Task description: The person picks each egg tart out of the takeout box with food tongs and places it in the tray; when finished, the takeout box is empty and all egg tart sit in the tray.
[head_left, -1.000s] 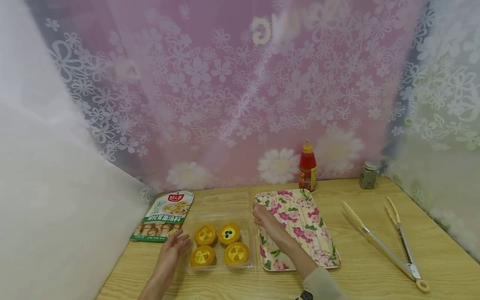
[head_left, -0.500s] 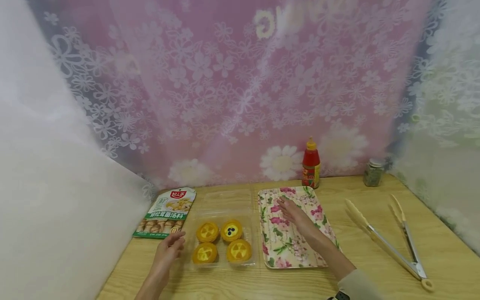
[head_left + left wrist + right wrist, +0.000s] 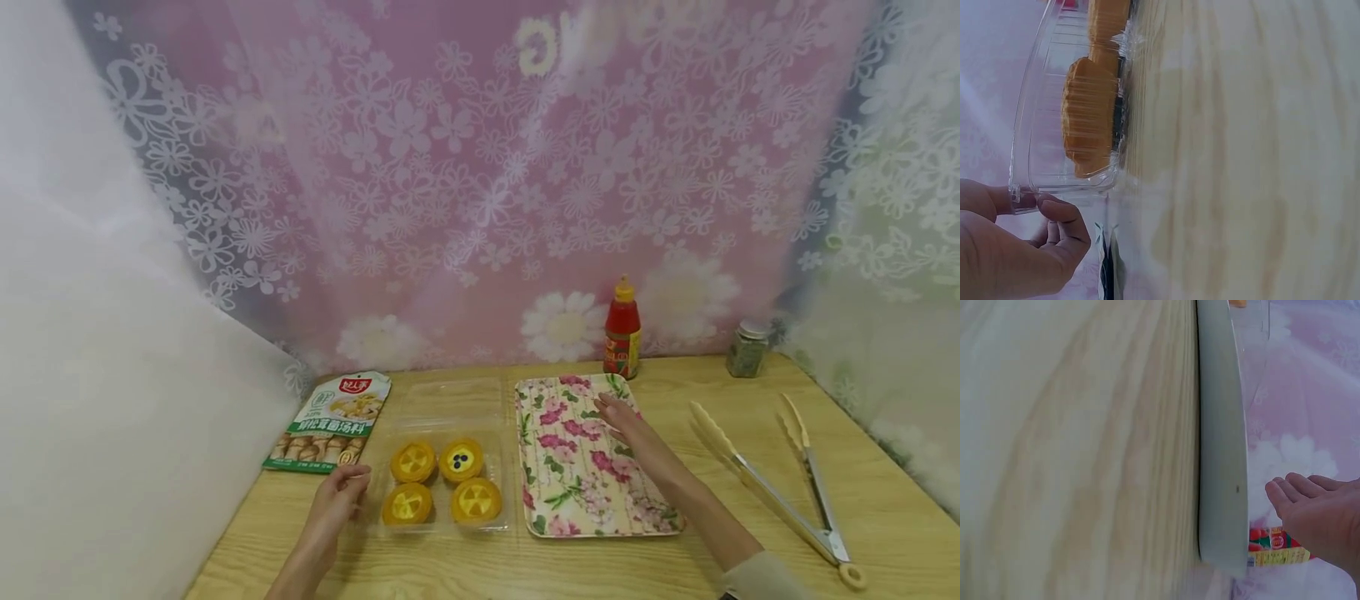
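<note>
My left hand [image 3: 339,502] pinches the left rim of a clear plastic clamshell box [image 3: 1038,144] between thumb and fingers, as the left wrist view shows. Several egg tarts [image 3: 412,462] sit in the box, one of them topped with dark berries [image 3: 461,460]. The lid [image 3: 450,400] lies folded back towards the curtain. Over a floral tray [image 3: 551,492] to the right, my right hand [image 3: 628,423] is held with its fingers straight, nothing in it. From the right wrist, that hand [image 3: 1319,509] appears above the tray's side wall [image 3: 1222,450].
A green-and-white food pouch [image 3: 330,423] lies left of the box. At the back stand a red sauce bottle [image 3: 622,333] with a yellow cap and a small glass jar [image 3: 747,352]. Spread tongs [image 3: 813,500] lie on the wooden table [image 3: 450,575] at right. A floral curtain [image 3: 450,208] hangs behind.
My right hand has moved rightward from the box side of the tray to over its right half. My left hand has closed its fingers at the box's left edge.
</note>
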`<state>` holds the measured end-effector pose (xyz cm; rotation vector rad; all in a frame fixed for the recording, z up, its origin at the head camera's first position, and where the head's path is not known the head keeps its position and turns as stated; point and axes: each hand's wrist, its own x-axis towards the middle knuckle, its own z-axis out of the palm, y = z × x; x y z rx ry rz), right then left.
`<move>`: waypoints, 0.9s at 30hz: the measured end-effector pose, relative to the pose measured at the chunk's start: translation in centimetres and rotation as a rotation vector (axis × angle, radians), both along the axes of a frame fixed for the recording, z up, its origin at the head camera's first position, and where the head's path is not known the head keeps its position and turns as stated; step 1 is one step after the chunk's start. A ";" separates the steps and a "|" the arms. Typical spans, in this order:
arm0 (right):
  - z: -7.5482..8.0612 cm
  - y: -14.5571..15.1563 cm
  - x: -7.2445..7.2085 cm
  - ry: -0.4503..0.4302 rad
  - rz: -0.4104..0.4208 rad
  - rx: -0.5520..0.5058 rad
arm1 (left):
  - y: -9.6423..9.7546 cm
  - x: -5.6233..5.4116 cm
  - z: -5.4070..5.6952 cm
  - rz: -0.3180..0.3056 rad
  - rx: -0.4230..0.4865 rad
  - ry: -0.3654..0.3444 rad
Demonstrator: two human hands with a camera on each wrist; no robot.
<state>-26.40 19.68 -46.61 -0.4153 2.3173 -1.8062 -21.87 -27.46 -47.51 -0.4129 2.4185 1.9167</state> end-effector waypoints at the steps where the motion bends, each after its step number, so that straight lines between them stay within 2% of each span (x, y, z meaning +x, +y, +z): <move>1: 0.0 0.3 0.1 0.008 -0.011 0.014 | 0.0 0.0 0.0 -0.003 0.000 -0.004; 6: 0.3 1.9 0.7 0.031 -0.082 0.093 | -0.2 -0.2 0.1 -0.007 0.015 -0.011; 14: -0.2 5.5 2.2 0.133 -0.112 0.200 | -0.4 -0.1 0.5 -0.016 0.066 -0.040; 17: 0.1 7.1 2.9 0.160 -0.128 0.214 | -0.5 -0.1 0.6 -0.014 0.088 -0.044; 20: 0.5 8.7 3.6 0.168 -0.139 0.239 | -0.6 -0.1 0.6 -0.013 0.104 -0.043; 24: 0.4 10.8 4.4 0.121 -0.153 0.256 | -0.8 0.1 0.6 -0.016 0.107 -0.044; 27: 0.2 12.0 5.1 0.093 -0.165 0.232 | -1.0 0.3 0.5 -0.021 0.107 -0.044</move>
